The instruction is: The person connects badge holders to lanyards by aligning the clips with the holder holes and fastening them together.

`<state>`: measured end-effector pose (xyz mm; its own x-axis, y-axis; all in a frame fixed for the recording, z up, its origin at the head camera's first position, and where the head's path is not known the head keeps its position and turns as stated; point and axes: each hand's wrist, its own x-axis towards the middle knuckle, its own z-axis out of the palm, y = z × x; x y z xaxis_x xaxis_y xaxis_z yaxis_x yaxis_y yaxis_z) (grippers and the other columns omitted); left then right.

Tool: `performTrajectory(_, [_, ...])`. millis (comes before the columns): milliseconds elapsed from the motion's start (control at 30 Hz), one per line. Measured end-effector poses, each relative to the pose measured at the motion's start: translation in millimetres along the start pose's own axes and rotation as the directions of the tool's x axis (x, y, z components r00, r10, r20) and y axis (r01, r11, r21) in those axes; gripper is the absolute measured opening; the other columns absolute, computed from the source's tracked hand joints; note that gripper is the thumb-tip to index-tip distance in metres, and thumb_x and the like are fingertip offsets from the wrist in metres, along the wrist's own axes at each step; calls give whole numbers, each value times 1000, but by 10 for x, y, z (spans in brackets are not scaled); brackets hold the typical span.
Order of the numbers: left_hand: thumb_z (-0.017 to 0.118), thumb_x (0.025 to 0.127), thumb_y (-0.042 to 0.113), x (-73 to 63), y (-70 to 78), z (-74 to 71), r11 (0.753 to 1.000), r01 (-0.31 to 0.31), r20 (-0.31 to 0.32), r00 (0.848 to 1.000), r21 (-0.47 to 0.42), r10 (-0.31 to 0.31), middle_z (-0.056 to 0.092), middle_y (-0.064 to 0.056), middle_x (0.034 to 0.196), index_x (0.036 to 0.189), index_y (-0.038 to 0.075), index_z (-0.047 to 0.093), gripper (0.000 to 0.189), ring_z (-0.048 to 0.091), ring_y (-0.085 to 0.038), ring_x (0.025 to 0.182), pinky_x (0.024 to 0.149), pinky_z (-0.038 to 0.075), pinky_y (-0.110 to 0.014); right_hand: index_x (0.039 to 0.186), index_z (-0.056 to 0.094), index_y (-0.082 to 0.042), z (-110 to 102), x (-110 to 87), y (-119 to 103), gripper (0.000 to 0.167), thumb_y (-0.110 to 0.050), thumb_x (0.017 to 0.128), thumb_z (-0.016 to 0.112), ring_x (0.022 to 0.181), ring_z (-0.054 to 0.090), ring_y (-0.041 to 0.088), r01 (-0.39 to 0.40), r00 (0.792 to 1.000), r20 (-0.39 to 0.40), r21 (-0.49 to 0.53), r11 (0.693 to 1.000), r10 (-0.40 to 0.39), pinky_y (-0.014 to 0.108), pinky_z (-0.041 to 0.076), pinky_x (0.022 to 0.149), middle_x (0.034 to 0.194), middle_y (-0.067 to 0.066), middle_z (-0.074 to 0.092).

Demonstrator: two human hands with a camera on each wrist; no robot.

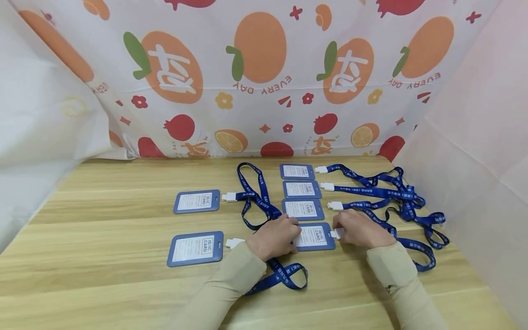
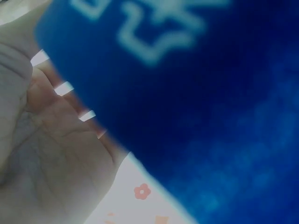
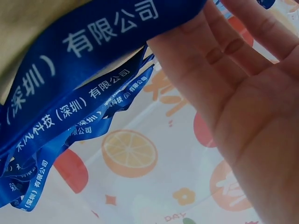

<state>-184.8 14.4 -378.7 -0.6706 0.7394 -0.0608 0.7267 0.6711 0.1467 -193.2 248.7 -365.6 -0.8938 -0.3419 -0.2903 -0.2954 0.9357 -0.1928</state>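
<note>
Blue, likely light, stiff and slick, the card holder suits an edge grip: your left hand pinches its left end, your right hand the white clip.

Head view high, wrist views near lanyards

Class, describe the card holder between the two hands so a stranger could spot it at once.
Below the fruit-print cloth, on the wooden table, find the right column of four blue card holders. Take the card holder nearest the person. Unlike its neighbours, it lies between the left hand and the right hand.
</note>
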Motion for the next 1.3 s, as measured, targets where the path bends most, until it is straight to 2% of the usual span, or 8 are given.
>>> performTrajectory(200, [81,89,26,2,-10,17,1000,-7,3,1000,-8,7,69,-3,115,114,11,77,30,58,-17,99,87,50,-26,107,75,-1,5,5,-6,25,4,83,80,89,56,22,-25,1000,16,1,1000,25,41,53,83,107,10,69])
performTrajectory(500, [79,91,29,2,-11,-8,1000,0,20,1000,-20,1,66,-5,127,121,15,76,33,57,-20,107,91,50,-29,104,76,-2,-9,5,40,22,3,82,80,90,59,22,50,998,-29,-30,998,-51,43,54,84,106,10,70])
performTrajectory(667, [78,92,30,-1,0,-24,1000,6,40,999,-18,-5,64,-5,133,122,15,76,33,57,-21,110,92,50,-30,102,76,-2,-10,17,49,21,5,82,79,88,59,21,57,998,-24,-19,998,-58,41,55,82,104,9,71])
performTrajectory(833, [77,92,29,-2,5,-33,1000,8,56,998,-18,-7,63,-5,133,122,15,76,33,55,-21,108,90,51,-31,101,77,-1,-2,24,39,21,7,82,78,88,60,20,61,998,-26,-30,998,-62,39,55,81,103,9,71])
performTrajectory(1033, [77,92,26,9,-6,-26,999,9,46,999,-45,-7,64,-5,128,119,14,76,30,54,-22,105,88,51,-31,100,78,-1,-11,15,31,20,8,82,77,84,60,18,81,995,-53,-44,996,-83,37,55,78,101,10,72])
performTrajectory(1300, [78,92,24,17,0,-25,997,20,53,998,-71,-16,64,-4,123,119,14,77,29,53,-22,103,86,51,-31,99,79,-1,-1,12,48,20,7,81,79,85,62,18,110,991,-77,-44,993,-113,39,56,81,100,9,73])
